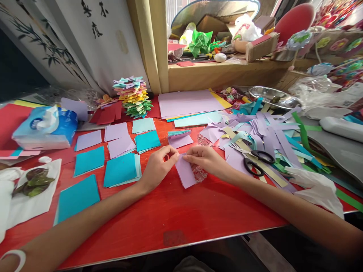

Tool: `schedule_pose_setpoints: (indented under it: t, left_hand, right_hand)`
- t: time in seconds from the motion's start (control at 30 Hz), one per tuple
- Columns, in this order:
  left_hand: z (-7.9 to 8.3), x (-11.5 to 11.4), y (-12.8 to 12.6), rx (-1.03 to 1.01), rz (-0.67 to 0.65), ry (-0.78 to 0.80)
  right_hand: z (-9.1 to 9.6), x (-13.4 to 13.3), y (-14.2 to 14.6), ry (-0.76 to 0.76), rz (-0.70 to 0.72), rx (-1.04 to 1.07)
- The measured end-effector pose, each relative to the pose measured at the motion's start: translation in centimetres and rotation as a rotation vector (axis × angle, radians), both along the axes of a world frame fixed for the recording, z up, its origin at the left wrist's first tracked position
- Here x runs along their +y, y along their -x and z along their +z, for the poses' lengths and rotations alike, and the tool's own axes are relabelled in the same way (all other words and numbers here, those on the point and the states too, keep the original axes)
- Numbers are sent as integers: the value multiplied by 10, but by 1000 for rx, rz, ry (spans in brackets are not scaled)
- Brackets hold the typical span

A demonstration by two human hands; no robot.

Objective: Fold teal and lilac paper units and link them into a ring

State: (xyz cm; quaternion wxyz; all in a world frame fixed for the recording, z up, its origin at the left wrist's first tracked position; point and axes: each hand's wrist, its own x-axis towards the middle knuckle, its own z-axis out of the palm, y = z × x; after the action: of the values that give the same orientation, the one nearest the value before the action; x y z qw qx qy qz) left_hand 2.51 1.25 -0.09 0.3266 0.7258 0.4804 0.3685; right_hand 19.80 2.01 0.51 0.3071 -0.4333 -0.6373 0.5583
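A narrow piece of lilac paper [185, 174], apparently folded, slants over the red table between my hands. My left hand [159, 165] pinches its upper left corner between thumb and finger. At the top right of the same paper, my right hand [202, 156] has its fingers closed on the edge. Just beyond the hands lies a lilac sheet [179, 139] with a folded teal and lilac piece along its far edge. Left of my left hand are stacks of teal squares [120, 170] and lilac squares [120, 144].
Black-handled scissors [256, 162] lie on a heap of paper strips [263, 128] at right. A tower of folded paper [134, 97] stands at the back, near large lilac sheets [187, 104]. At left are a tissue pack [47, 126] and wilted leaves [36, 183] on white paper.
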Motion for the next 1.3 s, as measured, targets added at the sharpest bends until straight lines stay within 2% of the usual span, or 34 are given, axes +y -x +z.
schedule_pose_setpoints:
  t: [0.1, 0.27, 0.53, 0.6, 0.73, 0.9, 1.03, 1.17, 1.3]
  left_hand:
    - [0, -1, 0, 39, -67, 23]
    - [0, -2, 0, 70, -68, 9]
    - [-4, 7, 5, -121, 247, 7]
    - [-6, 10, 6, -102, 272, -4]
    - [-8, 13, 7, 23, 266, -26]
    - [-8, 16, 6, 111, 251, -41]
    - [-6, 21, 8, 157, 254, -104]
    - [-10, 36, 14, 263, 272, -217]
    - [-18, 48, 18, 385, 176, -277]
  right_hand:
    - [-4, -2, 0, -50, 71, -75]
    - [-9, -3, 0, 19, 69, -71]
    - [3, 8, -8, 179, 86, -31]
    - [4, 16, -14, 105, 54, -44]
    - [-3, 31, -25, -123, -98, -151]
    - [-9, 39, -27, -307, -141, -353]
    - [-10, 46, -22, -366, -210, -421]
    - [-13, 56, -18, -371, -272, -410]
    - [-19, 63, -21, -352, -320, -342]
